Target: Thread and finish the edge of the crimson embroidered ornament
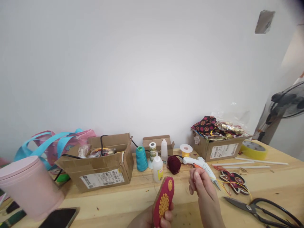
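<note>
My left hand is closed around a long, rounded red fabric piece with gold patterns on its face and a brownish edge. The piece is tilted upright, its top end near the glue bottle. To the right of it, my right hand is raised with thumb and fingertips pinched together. Whatever may be between those fingertips is too small to make out. Just behind the right hand lies a white glue gun, its nozzle pointing toward the front right.
Black scissors, a dark red patterned ornament and white sticks lie at right. Cardboard boxes, a teal thread cone and dark red yarn stand behind. A pink bin and phone are at left.
</note>
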`<state>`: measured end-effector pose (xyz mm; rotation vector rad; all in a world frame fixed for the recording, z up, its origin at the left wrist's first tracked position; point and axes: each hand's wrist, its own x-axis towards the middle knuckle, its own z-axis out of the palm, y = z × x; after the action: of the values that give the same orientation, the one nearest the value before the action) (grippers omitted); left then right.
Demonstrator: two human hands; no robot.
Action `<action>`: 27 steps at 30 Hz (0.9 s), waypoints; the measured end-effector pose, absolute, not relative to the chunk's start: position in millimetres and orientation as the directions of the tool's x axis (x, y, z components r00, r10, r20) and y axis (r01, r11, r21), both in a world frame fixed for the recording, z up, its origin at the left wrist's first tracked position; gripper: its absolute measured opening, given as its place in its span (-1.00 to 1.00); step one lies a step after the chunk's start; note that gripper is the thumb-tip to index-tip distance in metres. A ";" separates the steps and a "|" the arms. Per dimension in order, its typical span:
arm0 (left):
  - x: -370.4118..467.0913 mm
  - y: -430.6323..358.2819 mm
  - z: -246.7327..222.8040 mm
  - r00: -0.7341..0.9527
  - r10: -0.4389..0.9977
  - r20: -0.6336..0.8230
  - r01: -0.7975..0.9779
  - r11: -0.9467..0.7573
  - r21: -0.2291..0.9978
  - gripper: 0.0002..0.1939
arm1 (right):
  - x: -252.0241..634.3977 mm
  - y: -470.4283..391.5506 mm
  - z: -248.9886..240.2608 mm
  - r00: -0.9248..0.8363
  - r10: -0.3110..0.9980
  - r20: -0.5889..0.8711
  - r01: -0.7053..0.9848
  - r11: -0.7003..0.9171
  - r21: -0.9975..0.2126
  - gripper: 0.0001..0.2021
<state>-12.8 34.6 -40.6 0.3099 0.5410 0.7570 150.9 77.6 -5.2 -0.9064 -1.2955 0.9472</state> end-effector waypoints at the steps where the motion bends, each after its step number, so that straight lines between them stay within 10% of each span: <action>1: -15.0 33.7 -37.8 0.606 0.713 -0.352 -0.568 0.698 0.436 -0.83 | 152.1 78.6 -5.0 0.016 0.936 0.353 -0.043 0.353 -0.935 -0.77; 11: -31.3 27.6 -13.3 0.592 0.762 -0.263 -0.652 0.645 0.399 -0.91 | 170.2 76.8 0.1 -0.481 0.860 0.172 0.329 0.358 -0.874 -0.82; 17: -52.9 21.4 9.4 0.415 0.910 -0.013 -0.879 0.405 0.251 -0.86 | 216.7 65.4 3.5 -0.501 0.843 0.195 0.481 0.458 -0.747 -0.92; 27: -66.8 18.9 22.9 0.322 0.929 0.184 -0.947 0.314 0.071 -0.78 | 191.0 78.3 -19.2 -0.570 0.796 0.202 0.536 0.547 -0.643 -0.51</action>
<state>-66.8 18.9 22.9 0.1772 -0.1168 1.2396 191.0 78.3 -19.2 -1.0763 -2.3082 0.7281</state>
